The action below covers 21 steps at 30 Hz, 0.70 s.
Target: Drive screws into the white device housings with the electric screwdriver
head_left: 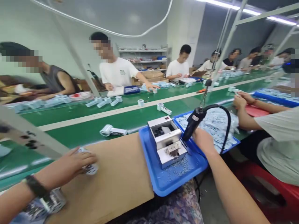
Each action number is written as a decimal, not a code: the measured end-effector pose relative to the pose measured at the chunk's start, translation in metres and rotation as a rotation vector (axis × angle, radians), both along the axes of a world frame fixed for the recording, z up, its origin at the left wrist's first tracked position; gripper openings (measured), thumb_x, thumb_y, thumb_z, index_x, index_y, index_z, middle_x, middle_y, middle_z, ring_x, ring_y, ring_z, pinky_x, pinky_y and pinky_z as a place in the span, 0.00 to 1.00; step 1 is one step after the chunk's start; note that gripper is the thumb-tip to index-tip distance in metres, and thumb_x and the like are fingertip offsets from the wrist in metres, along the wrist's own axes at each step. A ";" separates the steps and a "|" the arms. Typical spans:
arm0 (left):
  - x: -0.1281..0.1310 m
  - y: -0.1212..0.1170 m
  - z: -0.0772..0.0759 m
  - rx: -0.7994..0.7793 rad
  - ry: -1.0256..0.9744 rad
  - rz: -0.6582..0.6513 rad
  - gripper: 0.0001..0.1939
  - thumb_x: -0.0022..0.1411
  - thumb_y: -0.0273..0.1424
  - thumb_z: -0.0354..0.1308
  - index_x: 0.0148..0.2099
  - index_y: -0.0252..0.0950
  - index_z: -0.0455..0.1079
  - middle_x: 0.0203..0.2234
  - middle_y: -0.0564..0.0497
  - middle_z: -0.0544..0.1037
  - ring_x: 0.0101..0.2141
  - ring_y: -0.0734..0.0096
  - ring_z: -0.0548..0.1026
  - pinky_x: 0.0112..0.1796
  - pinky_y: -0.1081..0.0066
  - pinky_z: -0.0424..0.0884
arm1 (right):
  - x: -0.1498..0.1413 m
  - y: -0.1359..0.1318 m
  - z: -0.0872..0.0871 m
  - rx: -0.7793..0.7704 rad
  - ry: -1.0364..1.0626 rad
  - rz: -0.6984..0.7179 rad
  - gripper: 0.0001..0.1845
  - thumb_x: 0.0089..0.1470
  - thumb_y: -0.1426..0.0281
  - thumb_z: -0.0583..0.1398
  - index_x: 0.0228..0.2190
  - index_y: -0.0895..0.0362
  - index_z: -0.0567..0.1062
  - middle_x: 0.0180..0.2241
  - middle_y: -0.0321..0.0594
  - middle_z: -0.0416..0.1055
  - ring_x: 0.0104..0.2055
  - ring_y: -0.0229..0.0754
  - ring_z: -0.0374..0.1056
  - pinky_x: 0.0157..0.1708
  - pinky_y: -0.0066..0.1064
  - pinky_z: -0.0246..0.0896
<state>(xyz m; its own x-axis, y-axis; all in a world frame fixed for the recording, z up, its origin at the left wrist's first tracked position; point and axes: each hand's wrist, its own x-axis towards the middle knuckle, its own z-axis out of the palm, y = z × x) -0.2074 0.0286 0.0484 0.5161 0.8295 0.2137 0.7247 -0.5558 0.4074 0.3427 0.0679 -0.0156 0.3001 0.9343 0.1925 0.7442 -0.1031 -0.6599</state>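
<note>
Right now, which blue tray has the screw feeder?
The nearest tray, beside the brown board: only it holds the screw feeder. The right-hand neighbour holds pale-blue pieces.

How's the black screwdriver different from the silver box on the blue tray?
Colour: the screwdriver is mostly black; the box is mostly silvery.
Shape: the screwdriver is long and slim; the box is wide and chunky.
Pose: the screwdriver leans; the box sits on the blue tray.
Both have dark parts; the box's show inside its open top.

A white cable (137,36) droops overhead, loaded shelves (143,50) stand behind, with a red stool (288,190) at right.
</note>
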 end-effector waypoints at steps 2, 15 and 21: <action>0.004 -0.011 0.009 -0.052 0.132 -0.030 0.10 0.62 0.36 0.66 0.45 0.51 0.85 0.38 0.53 0.89 0.41 0.53 0.86 0.52 0.59 0.79 | 0.003 -0.007 0.003 0.055 0.021 -0.040 0.16 0.67 0.63 0.59 0.42 0.60 0.83 0.47 0.56 0.80 0.45 0.51 0.76 0.45 0.41 0.68; 0.161 -0.039 -0.050 -0.259 -0.462 -0.209 0.18 0.76 0.39 0.56 0.63 0.40 0.71 0.52 0.43 0.82 0.48 0.58 0.81 0.51 0.63 0.78 | -0.135 -0.120 0.065 0.545 0.320 0.577 0.10 0.63 0.73 0.64 0.41 0.52 0.87 0.33 0.40 0.81 0.33 0.39 0.78 0.32 0.29 0.74; 0.176 -0.052 -0.071 -0.265 -0.713 -0.115 0.27 0.77 0.53 0.53 0.63 0.39 0.70 0.47 0.44 0.80 0.44 0.58 0.78 0.46 0.63 0.77 | -0.159 -0.098 0.056 0.494 0.331 0.546 0.10 0.63 0.73 0.65 0.42 0.53 0.87 0.36 0.39 0.83 0.35 0.37 0.79 0.36 0.27 0.76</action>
